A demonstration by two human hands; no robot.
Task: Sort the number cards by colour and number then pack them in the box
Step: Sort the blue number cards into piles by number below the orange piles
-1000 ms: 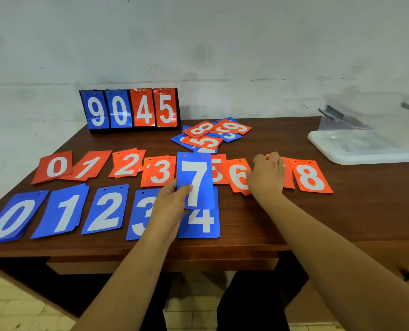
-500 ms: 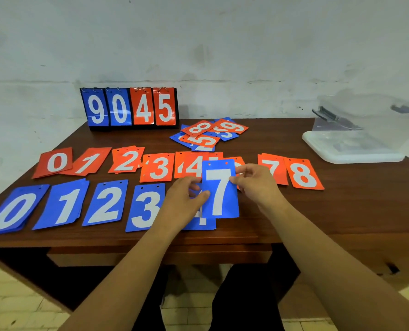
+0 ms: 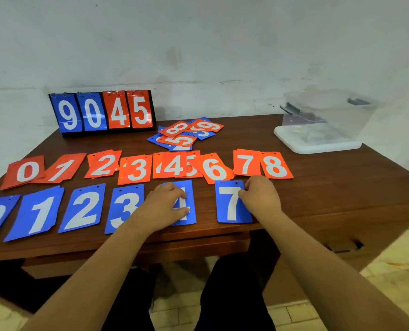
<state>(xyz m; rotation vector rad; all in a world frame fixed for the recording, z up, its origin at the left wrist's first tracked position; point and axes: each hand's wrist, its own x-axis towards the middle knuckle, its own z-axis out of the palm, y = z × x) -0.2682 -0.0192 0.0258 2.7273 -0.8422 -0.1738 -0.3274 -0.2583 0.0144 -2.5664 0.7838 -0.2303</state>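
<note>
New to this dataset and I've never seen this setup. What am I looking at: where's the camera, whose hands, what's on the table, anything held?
There is no machine here. A person works with bare hands, and the single picture comes from a wide-angle camera worn on their head, looking forward and down.

On the wooden table lies an orange row of number cards, 0 to 8. Nearer the person is a blue row, 0 to 4.

The left hand rests on the blue 4 card. The right hand grips the right edge of the blue 7 card, which lies right of the 4 with a gap between them.

Further back are an unsorted heap of mixed cards and a flip scoreboard reading 9045. At far right stands a clear plastic box.
</note>
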